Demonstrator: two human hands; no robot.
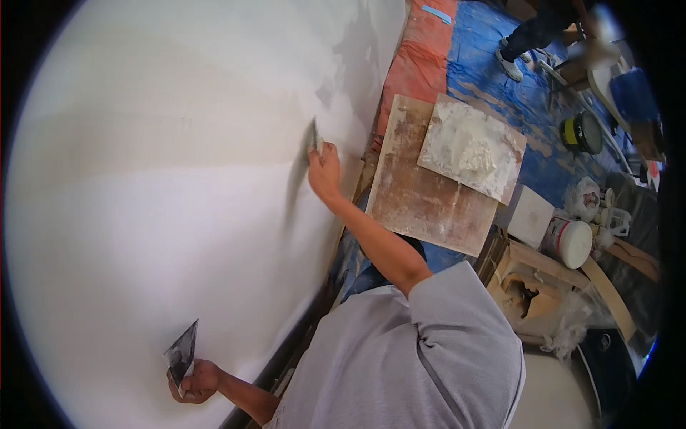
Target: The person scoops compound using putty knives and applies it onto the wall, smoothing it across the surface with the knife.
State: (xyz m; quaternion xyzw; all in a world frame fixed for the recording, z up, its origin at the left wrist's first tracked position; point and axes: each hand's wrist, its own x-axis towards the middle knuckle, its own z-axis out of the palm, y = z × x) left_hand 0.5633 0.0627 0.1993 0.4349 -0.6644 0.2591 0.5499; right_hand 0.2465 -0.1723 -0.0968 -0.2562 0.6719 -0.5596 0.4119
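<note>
At the white wall (143, 236), the right hand (326, 173) clasps a grey scraper (314, 133), the left hand (201, 380) a dark triangular blade (184, 350), near brown boards (421, 196).

Your right hand (325, 171) covers the lower end of the thin tool (314, 131); nearly edge-on, face unseen. Your left hand (196, 384) hides the dark blade's base (182, 352). Larger board (418, 204): upper-right corner covered by smaller board (493, 124). Co-worker (536, 37) cut off at top.
</note>
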